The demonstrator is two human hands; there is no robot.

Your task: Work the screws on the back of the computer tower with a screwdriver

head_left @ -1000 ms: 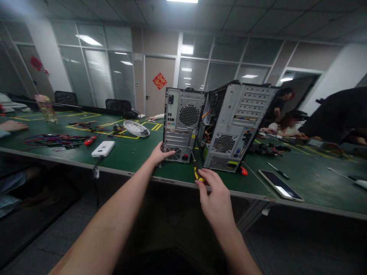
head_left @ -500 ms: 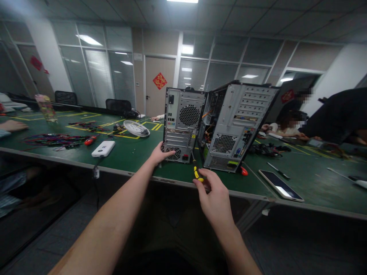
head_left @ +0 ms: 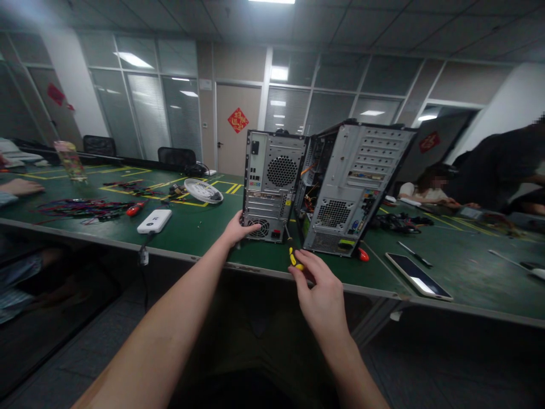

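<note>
Upright on the green table (head_left: 264,262) stands a narrow computer case (head_left: 266,196), its back panel towards me. My left hand (head_left: 238,229) grips its lower left edge, the thumb lying across the fan grille. In my right hand (head_left: 319,278) is a black and yellow screwdriver (head_left: 293,253), pinched at the handle end by thumb and fingers. Its shaft points up to the lower right edge of the case; whether the tip sits in a screw is too small to tell. A larger, open-sided computer case (head_left: 355,187) stands close on the right.
A phone (head_left: 419,276) and a pen (head_left: 415,254) lie at right, near black cables (head_left: 400,221). Leftward are a white power bank (head_left: 154,221), a red-handled tool (head_left: 135,209), a wire bundle (head_left: 85,209) and a white basket (head_left: 203,191). Other people sit around the table.
My right hand has shifted very slightly right, with the screwdriver handle turned a little. The left hand and both cases stay put. A person in black at right has moved.
</note>
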